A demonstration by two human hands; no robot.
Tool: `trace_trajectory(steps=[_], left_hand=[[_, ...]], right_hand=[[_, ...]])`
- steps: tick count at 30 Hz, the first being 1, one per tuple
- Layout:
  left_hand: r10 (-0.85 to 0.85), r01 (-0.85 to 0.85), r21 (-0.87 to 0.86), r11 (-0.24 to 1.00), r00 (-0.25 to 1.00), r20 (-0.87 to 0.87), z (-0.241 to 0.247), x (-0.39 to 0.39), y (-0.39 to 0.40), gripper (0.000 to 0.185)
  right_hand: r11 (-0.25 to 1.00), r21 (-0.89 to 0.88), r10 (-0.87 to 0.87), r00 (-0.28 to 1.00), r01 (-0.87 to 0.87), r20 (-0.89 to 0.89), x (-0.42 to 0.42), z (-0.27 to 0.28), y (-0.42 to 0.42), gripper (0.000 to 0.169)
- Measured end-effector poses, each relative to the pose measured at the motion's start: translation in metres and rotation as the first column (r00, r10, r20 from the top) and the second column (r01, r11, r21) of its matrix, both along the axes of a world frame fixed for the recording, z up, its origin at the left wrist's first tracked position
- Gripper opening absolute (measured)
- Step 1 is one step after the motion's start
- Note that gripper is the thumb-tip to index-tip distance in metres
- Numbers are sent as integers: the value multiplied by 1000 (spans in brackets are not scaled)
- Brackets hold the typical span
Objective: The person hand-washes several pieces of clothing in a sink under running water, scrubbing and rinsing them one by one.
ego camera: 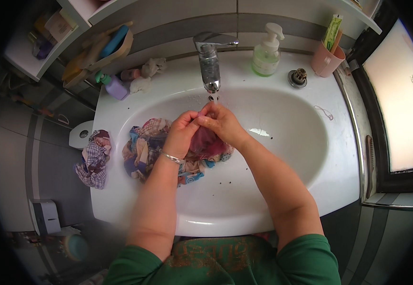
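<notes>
Both my hands meet just below the spout of the chrome faucet (210, 64), where water runs down. My left hand (182, 130), a silver bangle at its wrist, pinches a dark pink cloth (206, 140). My right hand (224, 123) grips the same cloth, thumb towards the left one. The cloth hangs below my fingers; its lower part overlaps a heap of wet patterned fabric (146, 146) in the left part of the white washbasin (285, 142). Part of that heap is hidden behind my left forearm.
A bunched checked cloth (94, 160) lies over the basin's left rim. Along the back stand a purple pump bottle (115, 87), a green soap dispenser (265, 58), a drain strainer (297, 77) and a pink cup (327, 60). A comb (370, 164) rests by the window.
</notes>
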State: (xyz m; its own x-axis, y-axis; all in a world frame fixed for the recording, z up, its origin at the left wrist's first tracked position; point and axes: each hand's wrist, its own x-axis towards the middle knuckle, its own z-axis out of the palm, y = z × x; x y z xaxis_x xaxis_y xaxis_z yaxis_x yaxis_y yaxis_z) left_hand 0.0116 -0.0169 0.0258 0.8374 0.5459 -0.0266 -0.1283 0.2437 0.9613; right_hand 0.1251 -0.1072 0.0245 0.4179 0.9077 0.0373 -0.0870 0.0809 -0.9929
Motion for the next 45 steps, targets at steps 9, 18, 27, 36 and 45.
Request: trace_trajectory(steps=[9, 18, 27, 36, 45], left_hand=[[70, -13, -252, 968, 974, 217, 16, -10, 9, 8], [-21, 24, 138, 990, 999, -25, 10, -6, 2, 6], [-48, 48, -4, 999, 998, 32, 9, -7, 1, 5], [27, -6, -148, 989, 990, 138, 8, -8, 7, 6], [-30, 29, 15, 999, 999, 38, 12, -9, 5, 5]], right_hand=[[975, -117, -220, 918, 191, -331, 36, 0, -10, 15], [999, 30, 39, 994, -36, -104, 8, 9, -5, 10], [998, 22, -59, 967, 55, 248, 1, 12, -6, 4], [988, -27, -155, 931, 155, -331, 23, 6, -7, 12], [1000, 3, -25, 999, 25, -23, 0, 21, -4, 10]])
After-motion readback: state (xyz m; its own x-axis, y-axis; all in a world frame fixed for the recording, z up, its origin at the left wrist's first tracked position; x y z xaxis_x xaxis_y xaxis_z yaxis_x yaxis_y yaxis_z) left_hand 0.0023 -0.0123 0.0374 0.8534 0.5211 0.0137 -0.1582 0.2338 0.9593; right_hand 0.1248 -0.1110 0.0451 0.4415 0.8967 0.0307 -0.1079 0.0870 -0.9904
